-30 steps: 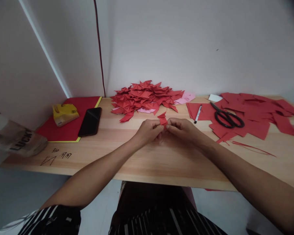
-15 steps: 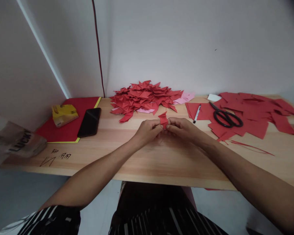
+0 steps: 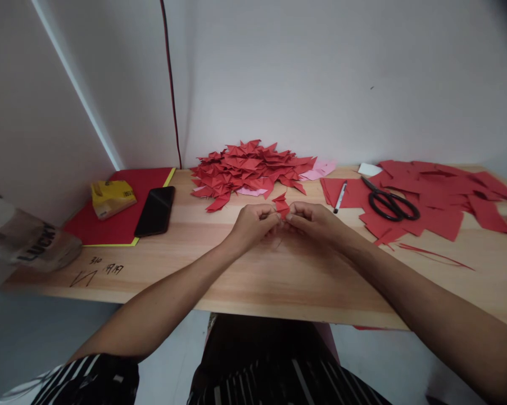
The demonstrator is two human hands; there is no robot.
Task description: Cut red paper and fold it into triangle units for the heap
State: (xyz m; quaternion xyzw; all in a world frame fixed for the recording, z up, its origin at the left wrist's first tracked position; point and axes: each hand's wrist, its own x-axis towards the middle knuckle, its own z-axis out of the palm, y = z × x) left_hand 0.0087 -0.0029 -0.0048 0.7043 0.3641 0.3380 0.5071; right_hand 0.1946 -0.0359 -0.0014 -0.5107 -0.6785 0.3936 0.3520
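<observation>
A small folded red paper [image 3: 281, 205] is pinched between my two hands, just above the wooden table. Its left edge is in the closed fingers of my left hand [image 3: 257, 221]. From the other side my right hand [image 3: 306, 217] grips it between thumb and fingers. The fingertips hide the paper's lower part. Behind it lies a heap of folded red paper pieces [image 3: 249, 166], with some pink paper among and beside them.
Black scissors [image 3: 390, 203] and a pen [image 3: 340, 197] lie by cut red sheets [image 3: 434, 197] on the right. To the left are a phone [image 3: 155, 211], a yellow packet [image 3: 112, 198] on red sheets and a bag marked LUCKY [image 3: 46, 243].
Both hands stay in place around the folded paper. The fingertips have shifted slightly, and a little less of the paper's lower part shows.
</observation>
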